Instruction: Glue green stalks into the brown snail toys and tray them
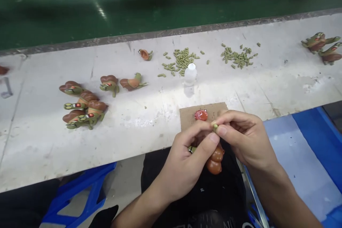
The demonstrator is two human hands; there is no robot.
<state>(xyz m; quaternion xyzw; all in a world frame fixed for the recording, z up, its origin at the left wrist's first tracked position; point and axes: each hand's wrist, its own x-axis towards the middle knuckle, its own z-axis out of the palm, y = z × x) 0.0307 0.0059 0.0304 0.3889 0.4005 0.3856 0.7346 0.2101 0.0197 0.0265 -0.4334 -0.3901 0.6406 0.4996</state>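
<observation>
A brown and green figurine (216,160) is held in my left hand (191,160), partly hidden behind its fingers. My right hand (248,139) pinches a small green piece (215,127) against the figurine, where the fingertips of both hands meet. Just beyond the hands lies a piece of cardboard (187,115) with a glossy red blob (201,115) on it. A white translucent bottle (190,74) stands farther back, beside a pile of small green pieces (183,58).
Several brown and green figurines (87,99) sit on the table (133,124) at the left, more (317,42) at the far right. A second green pile (239,57) lies right of the bottle. Blue stools (88,188) flank the front edge. Behind runs a green belt (160,3).
</observation>
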